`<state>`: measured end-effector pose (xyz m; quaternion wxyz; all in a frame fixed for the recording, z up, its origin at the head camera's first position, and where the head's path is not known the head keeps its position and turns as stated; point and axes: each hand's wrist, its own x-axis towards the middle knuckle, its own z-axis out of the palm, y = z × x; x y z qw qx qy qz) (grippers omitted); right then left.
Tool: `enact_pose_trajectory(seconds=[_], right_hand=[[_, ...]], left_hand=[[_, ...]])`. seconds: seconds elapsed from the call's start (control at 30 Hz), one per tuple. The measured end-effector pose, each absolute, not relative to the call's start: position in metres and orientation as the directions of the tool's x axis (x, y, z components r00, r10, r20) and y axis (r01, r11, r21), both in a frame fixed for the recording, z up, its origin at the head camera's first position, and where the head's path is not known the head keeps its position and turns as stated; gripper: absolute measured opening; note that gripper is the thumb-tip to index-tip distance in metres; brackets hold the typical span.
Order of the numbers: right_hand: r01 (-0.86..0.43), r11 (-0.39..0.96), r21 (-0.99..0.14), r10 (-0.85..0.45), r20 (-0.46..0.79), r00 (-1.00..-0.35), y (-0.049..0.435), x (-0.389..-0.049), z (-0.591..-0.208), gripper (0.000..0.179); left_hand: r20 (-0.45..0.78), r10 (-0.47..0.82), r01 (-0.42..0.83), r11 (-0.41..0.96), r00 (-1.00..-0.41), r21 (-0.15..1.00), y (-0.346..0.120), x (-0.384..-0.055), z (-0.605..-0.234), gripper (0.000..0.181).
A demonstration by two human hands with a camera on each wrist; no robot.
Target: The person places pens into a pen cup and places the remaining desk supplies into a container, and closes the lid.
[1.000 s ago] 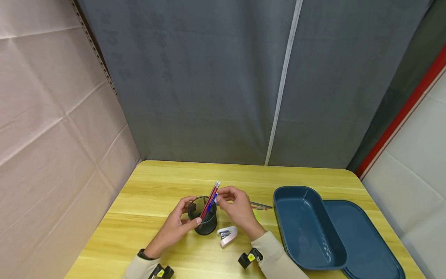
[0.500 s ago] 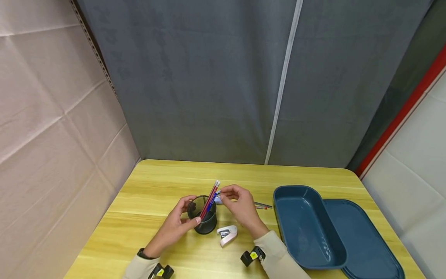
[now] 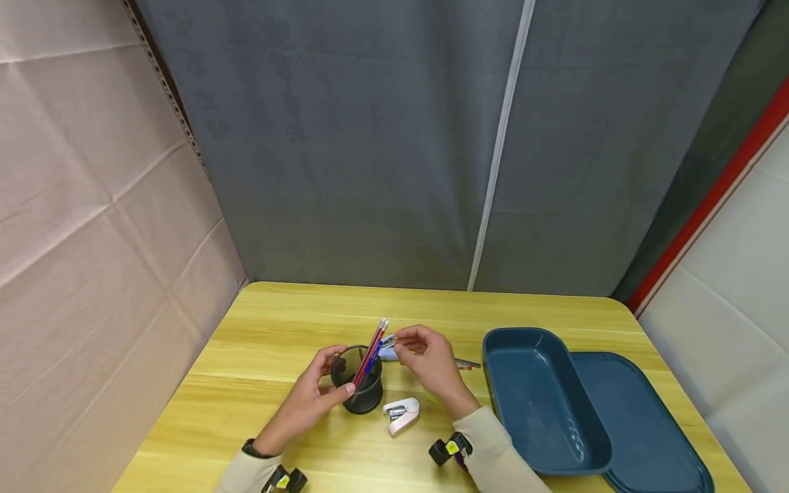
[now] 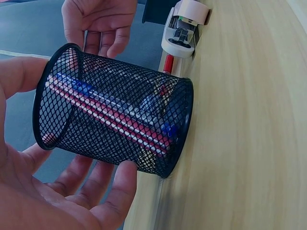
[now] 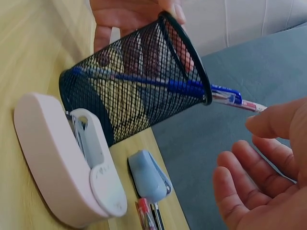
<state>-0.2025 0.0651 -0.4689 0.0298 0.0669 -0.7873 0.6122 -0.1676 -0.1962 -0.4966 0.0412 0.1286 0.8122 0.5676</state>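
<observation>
My left hand (image 3: 311, 400) holds a black mesh pen cup (image 3: 370, 399), its thumb at the rim and its fingers around the side. Red pencils (image 3: 368, 357) with white ends and a blue pen (image 5: 189, 89) lean inside, their tops above the rim. My right hand (image 3: 431, 366) is just right of these tops, thumb and fingers apart and nothing between them. In the right wrist view, its thumb is close to a pencil's end. A pale pink stapler (image 3: 402, 415) lies on the table in front of the cup.
A small light blue stapler (image 5: 146, 177) lies behind the cup. Several thin pens or pencils (image 3: 468, 364) lie beyond the right hand. Farther right stand a dark blue tray (image 3: 542, 404) and a flat blue lid (image 3: 647, 424) partly beneath it. A grey curtain (image 3: 370, 150) hangs behind the table.
My right hand has drawn back slightly to the right from the pen and pencils, uncovering more of the light blue stapler. The left hand and the cup stay in place.
</observation>
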Motion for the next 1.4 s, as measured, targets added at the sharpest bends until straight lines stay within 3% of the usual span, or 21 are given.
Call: enact_pose_trajectory(seconds=[0.7,1.4], right_hand=[[-0.085,0.481,-0.873,-0.024,0.084,-0.996,0.073,-0.214,-0.501,0.025],[-0.161,0.622,-0.767,-0.074,0.147,-0.986,0.076,-0.222,-0.526,0.026]], left_hand=[[0.054,0.249,0.134,0.313,-0.967,0.94,-0.196,-0.168,-0.496,0.068],[0.064,0.242,0.144,0.33,-0.968,0.933,-0.197,-0.169,-0.499,0.069]])
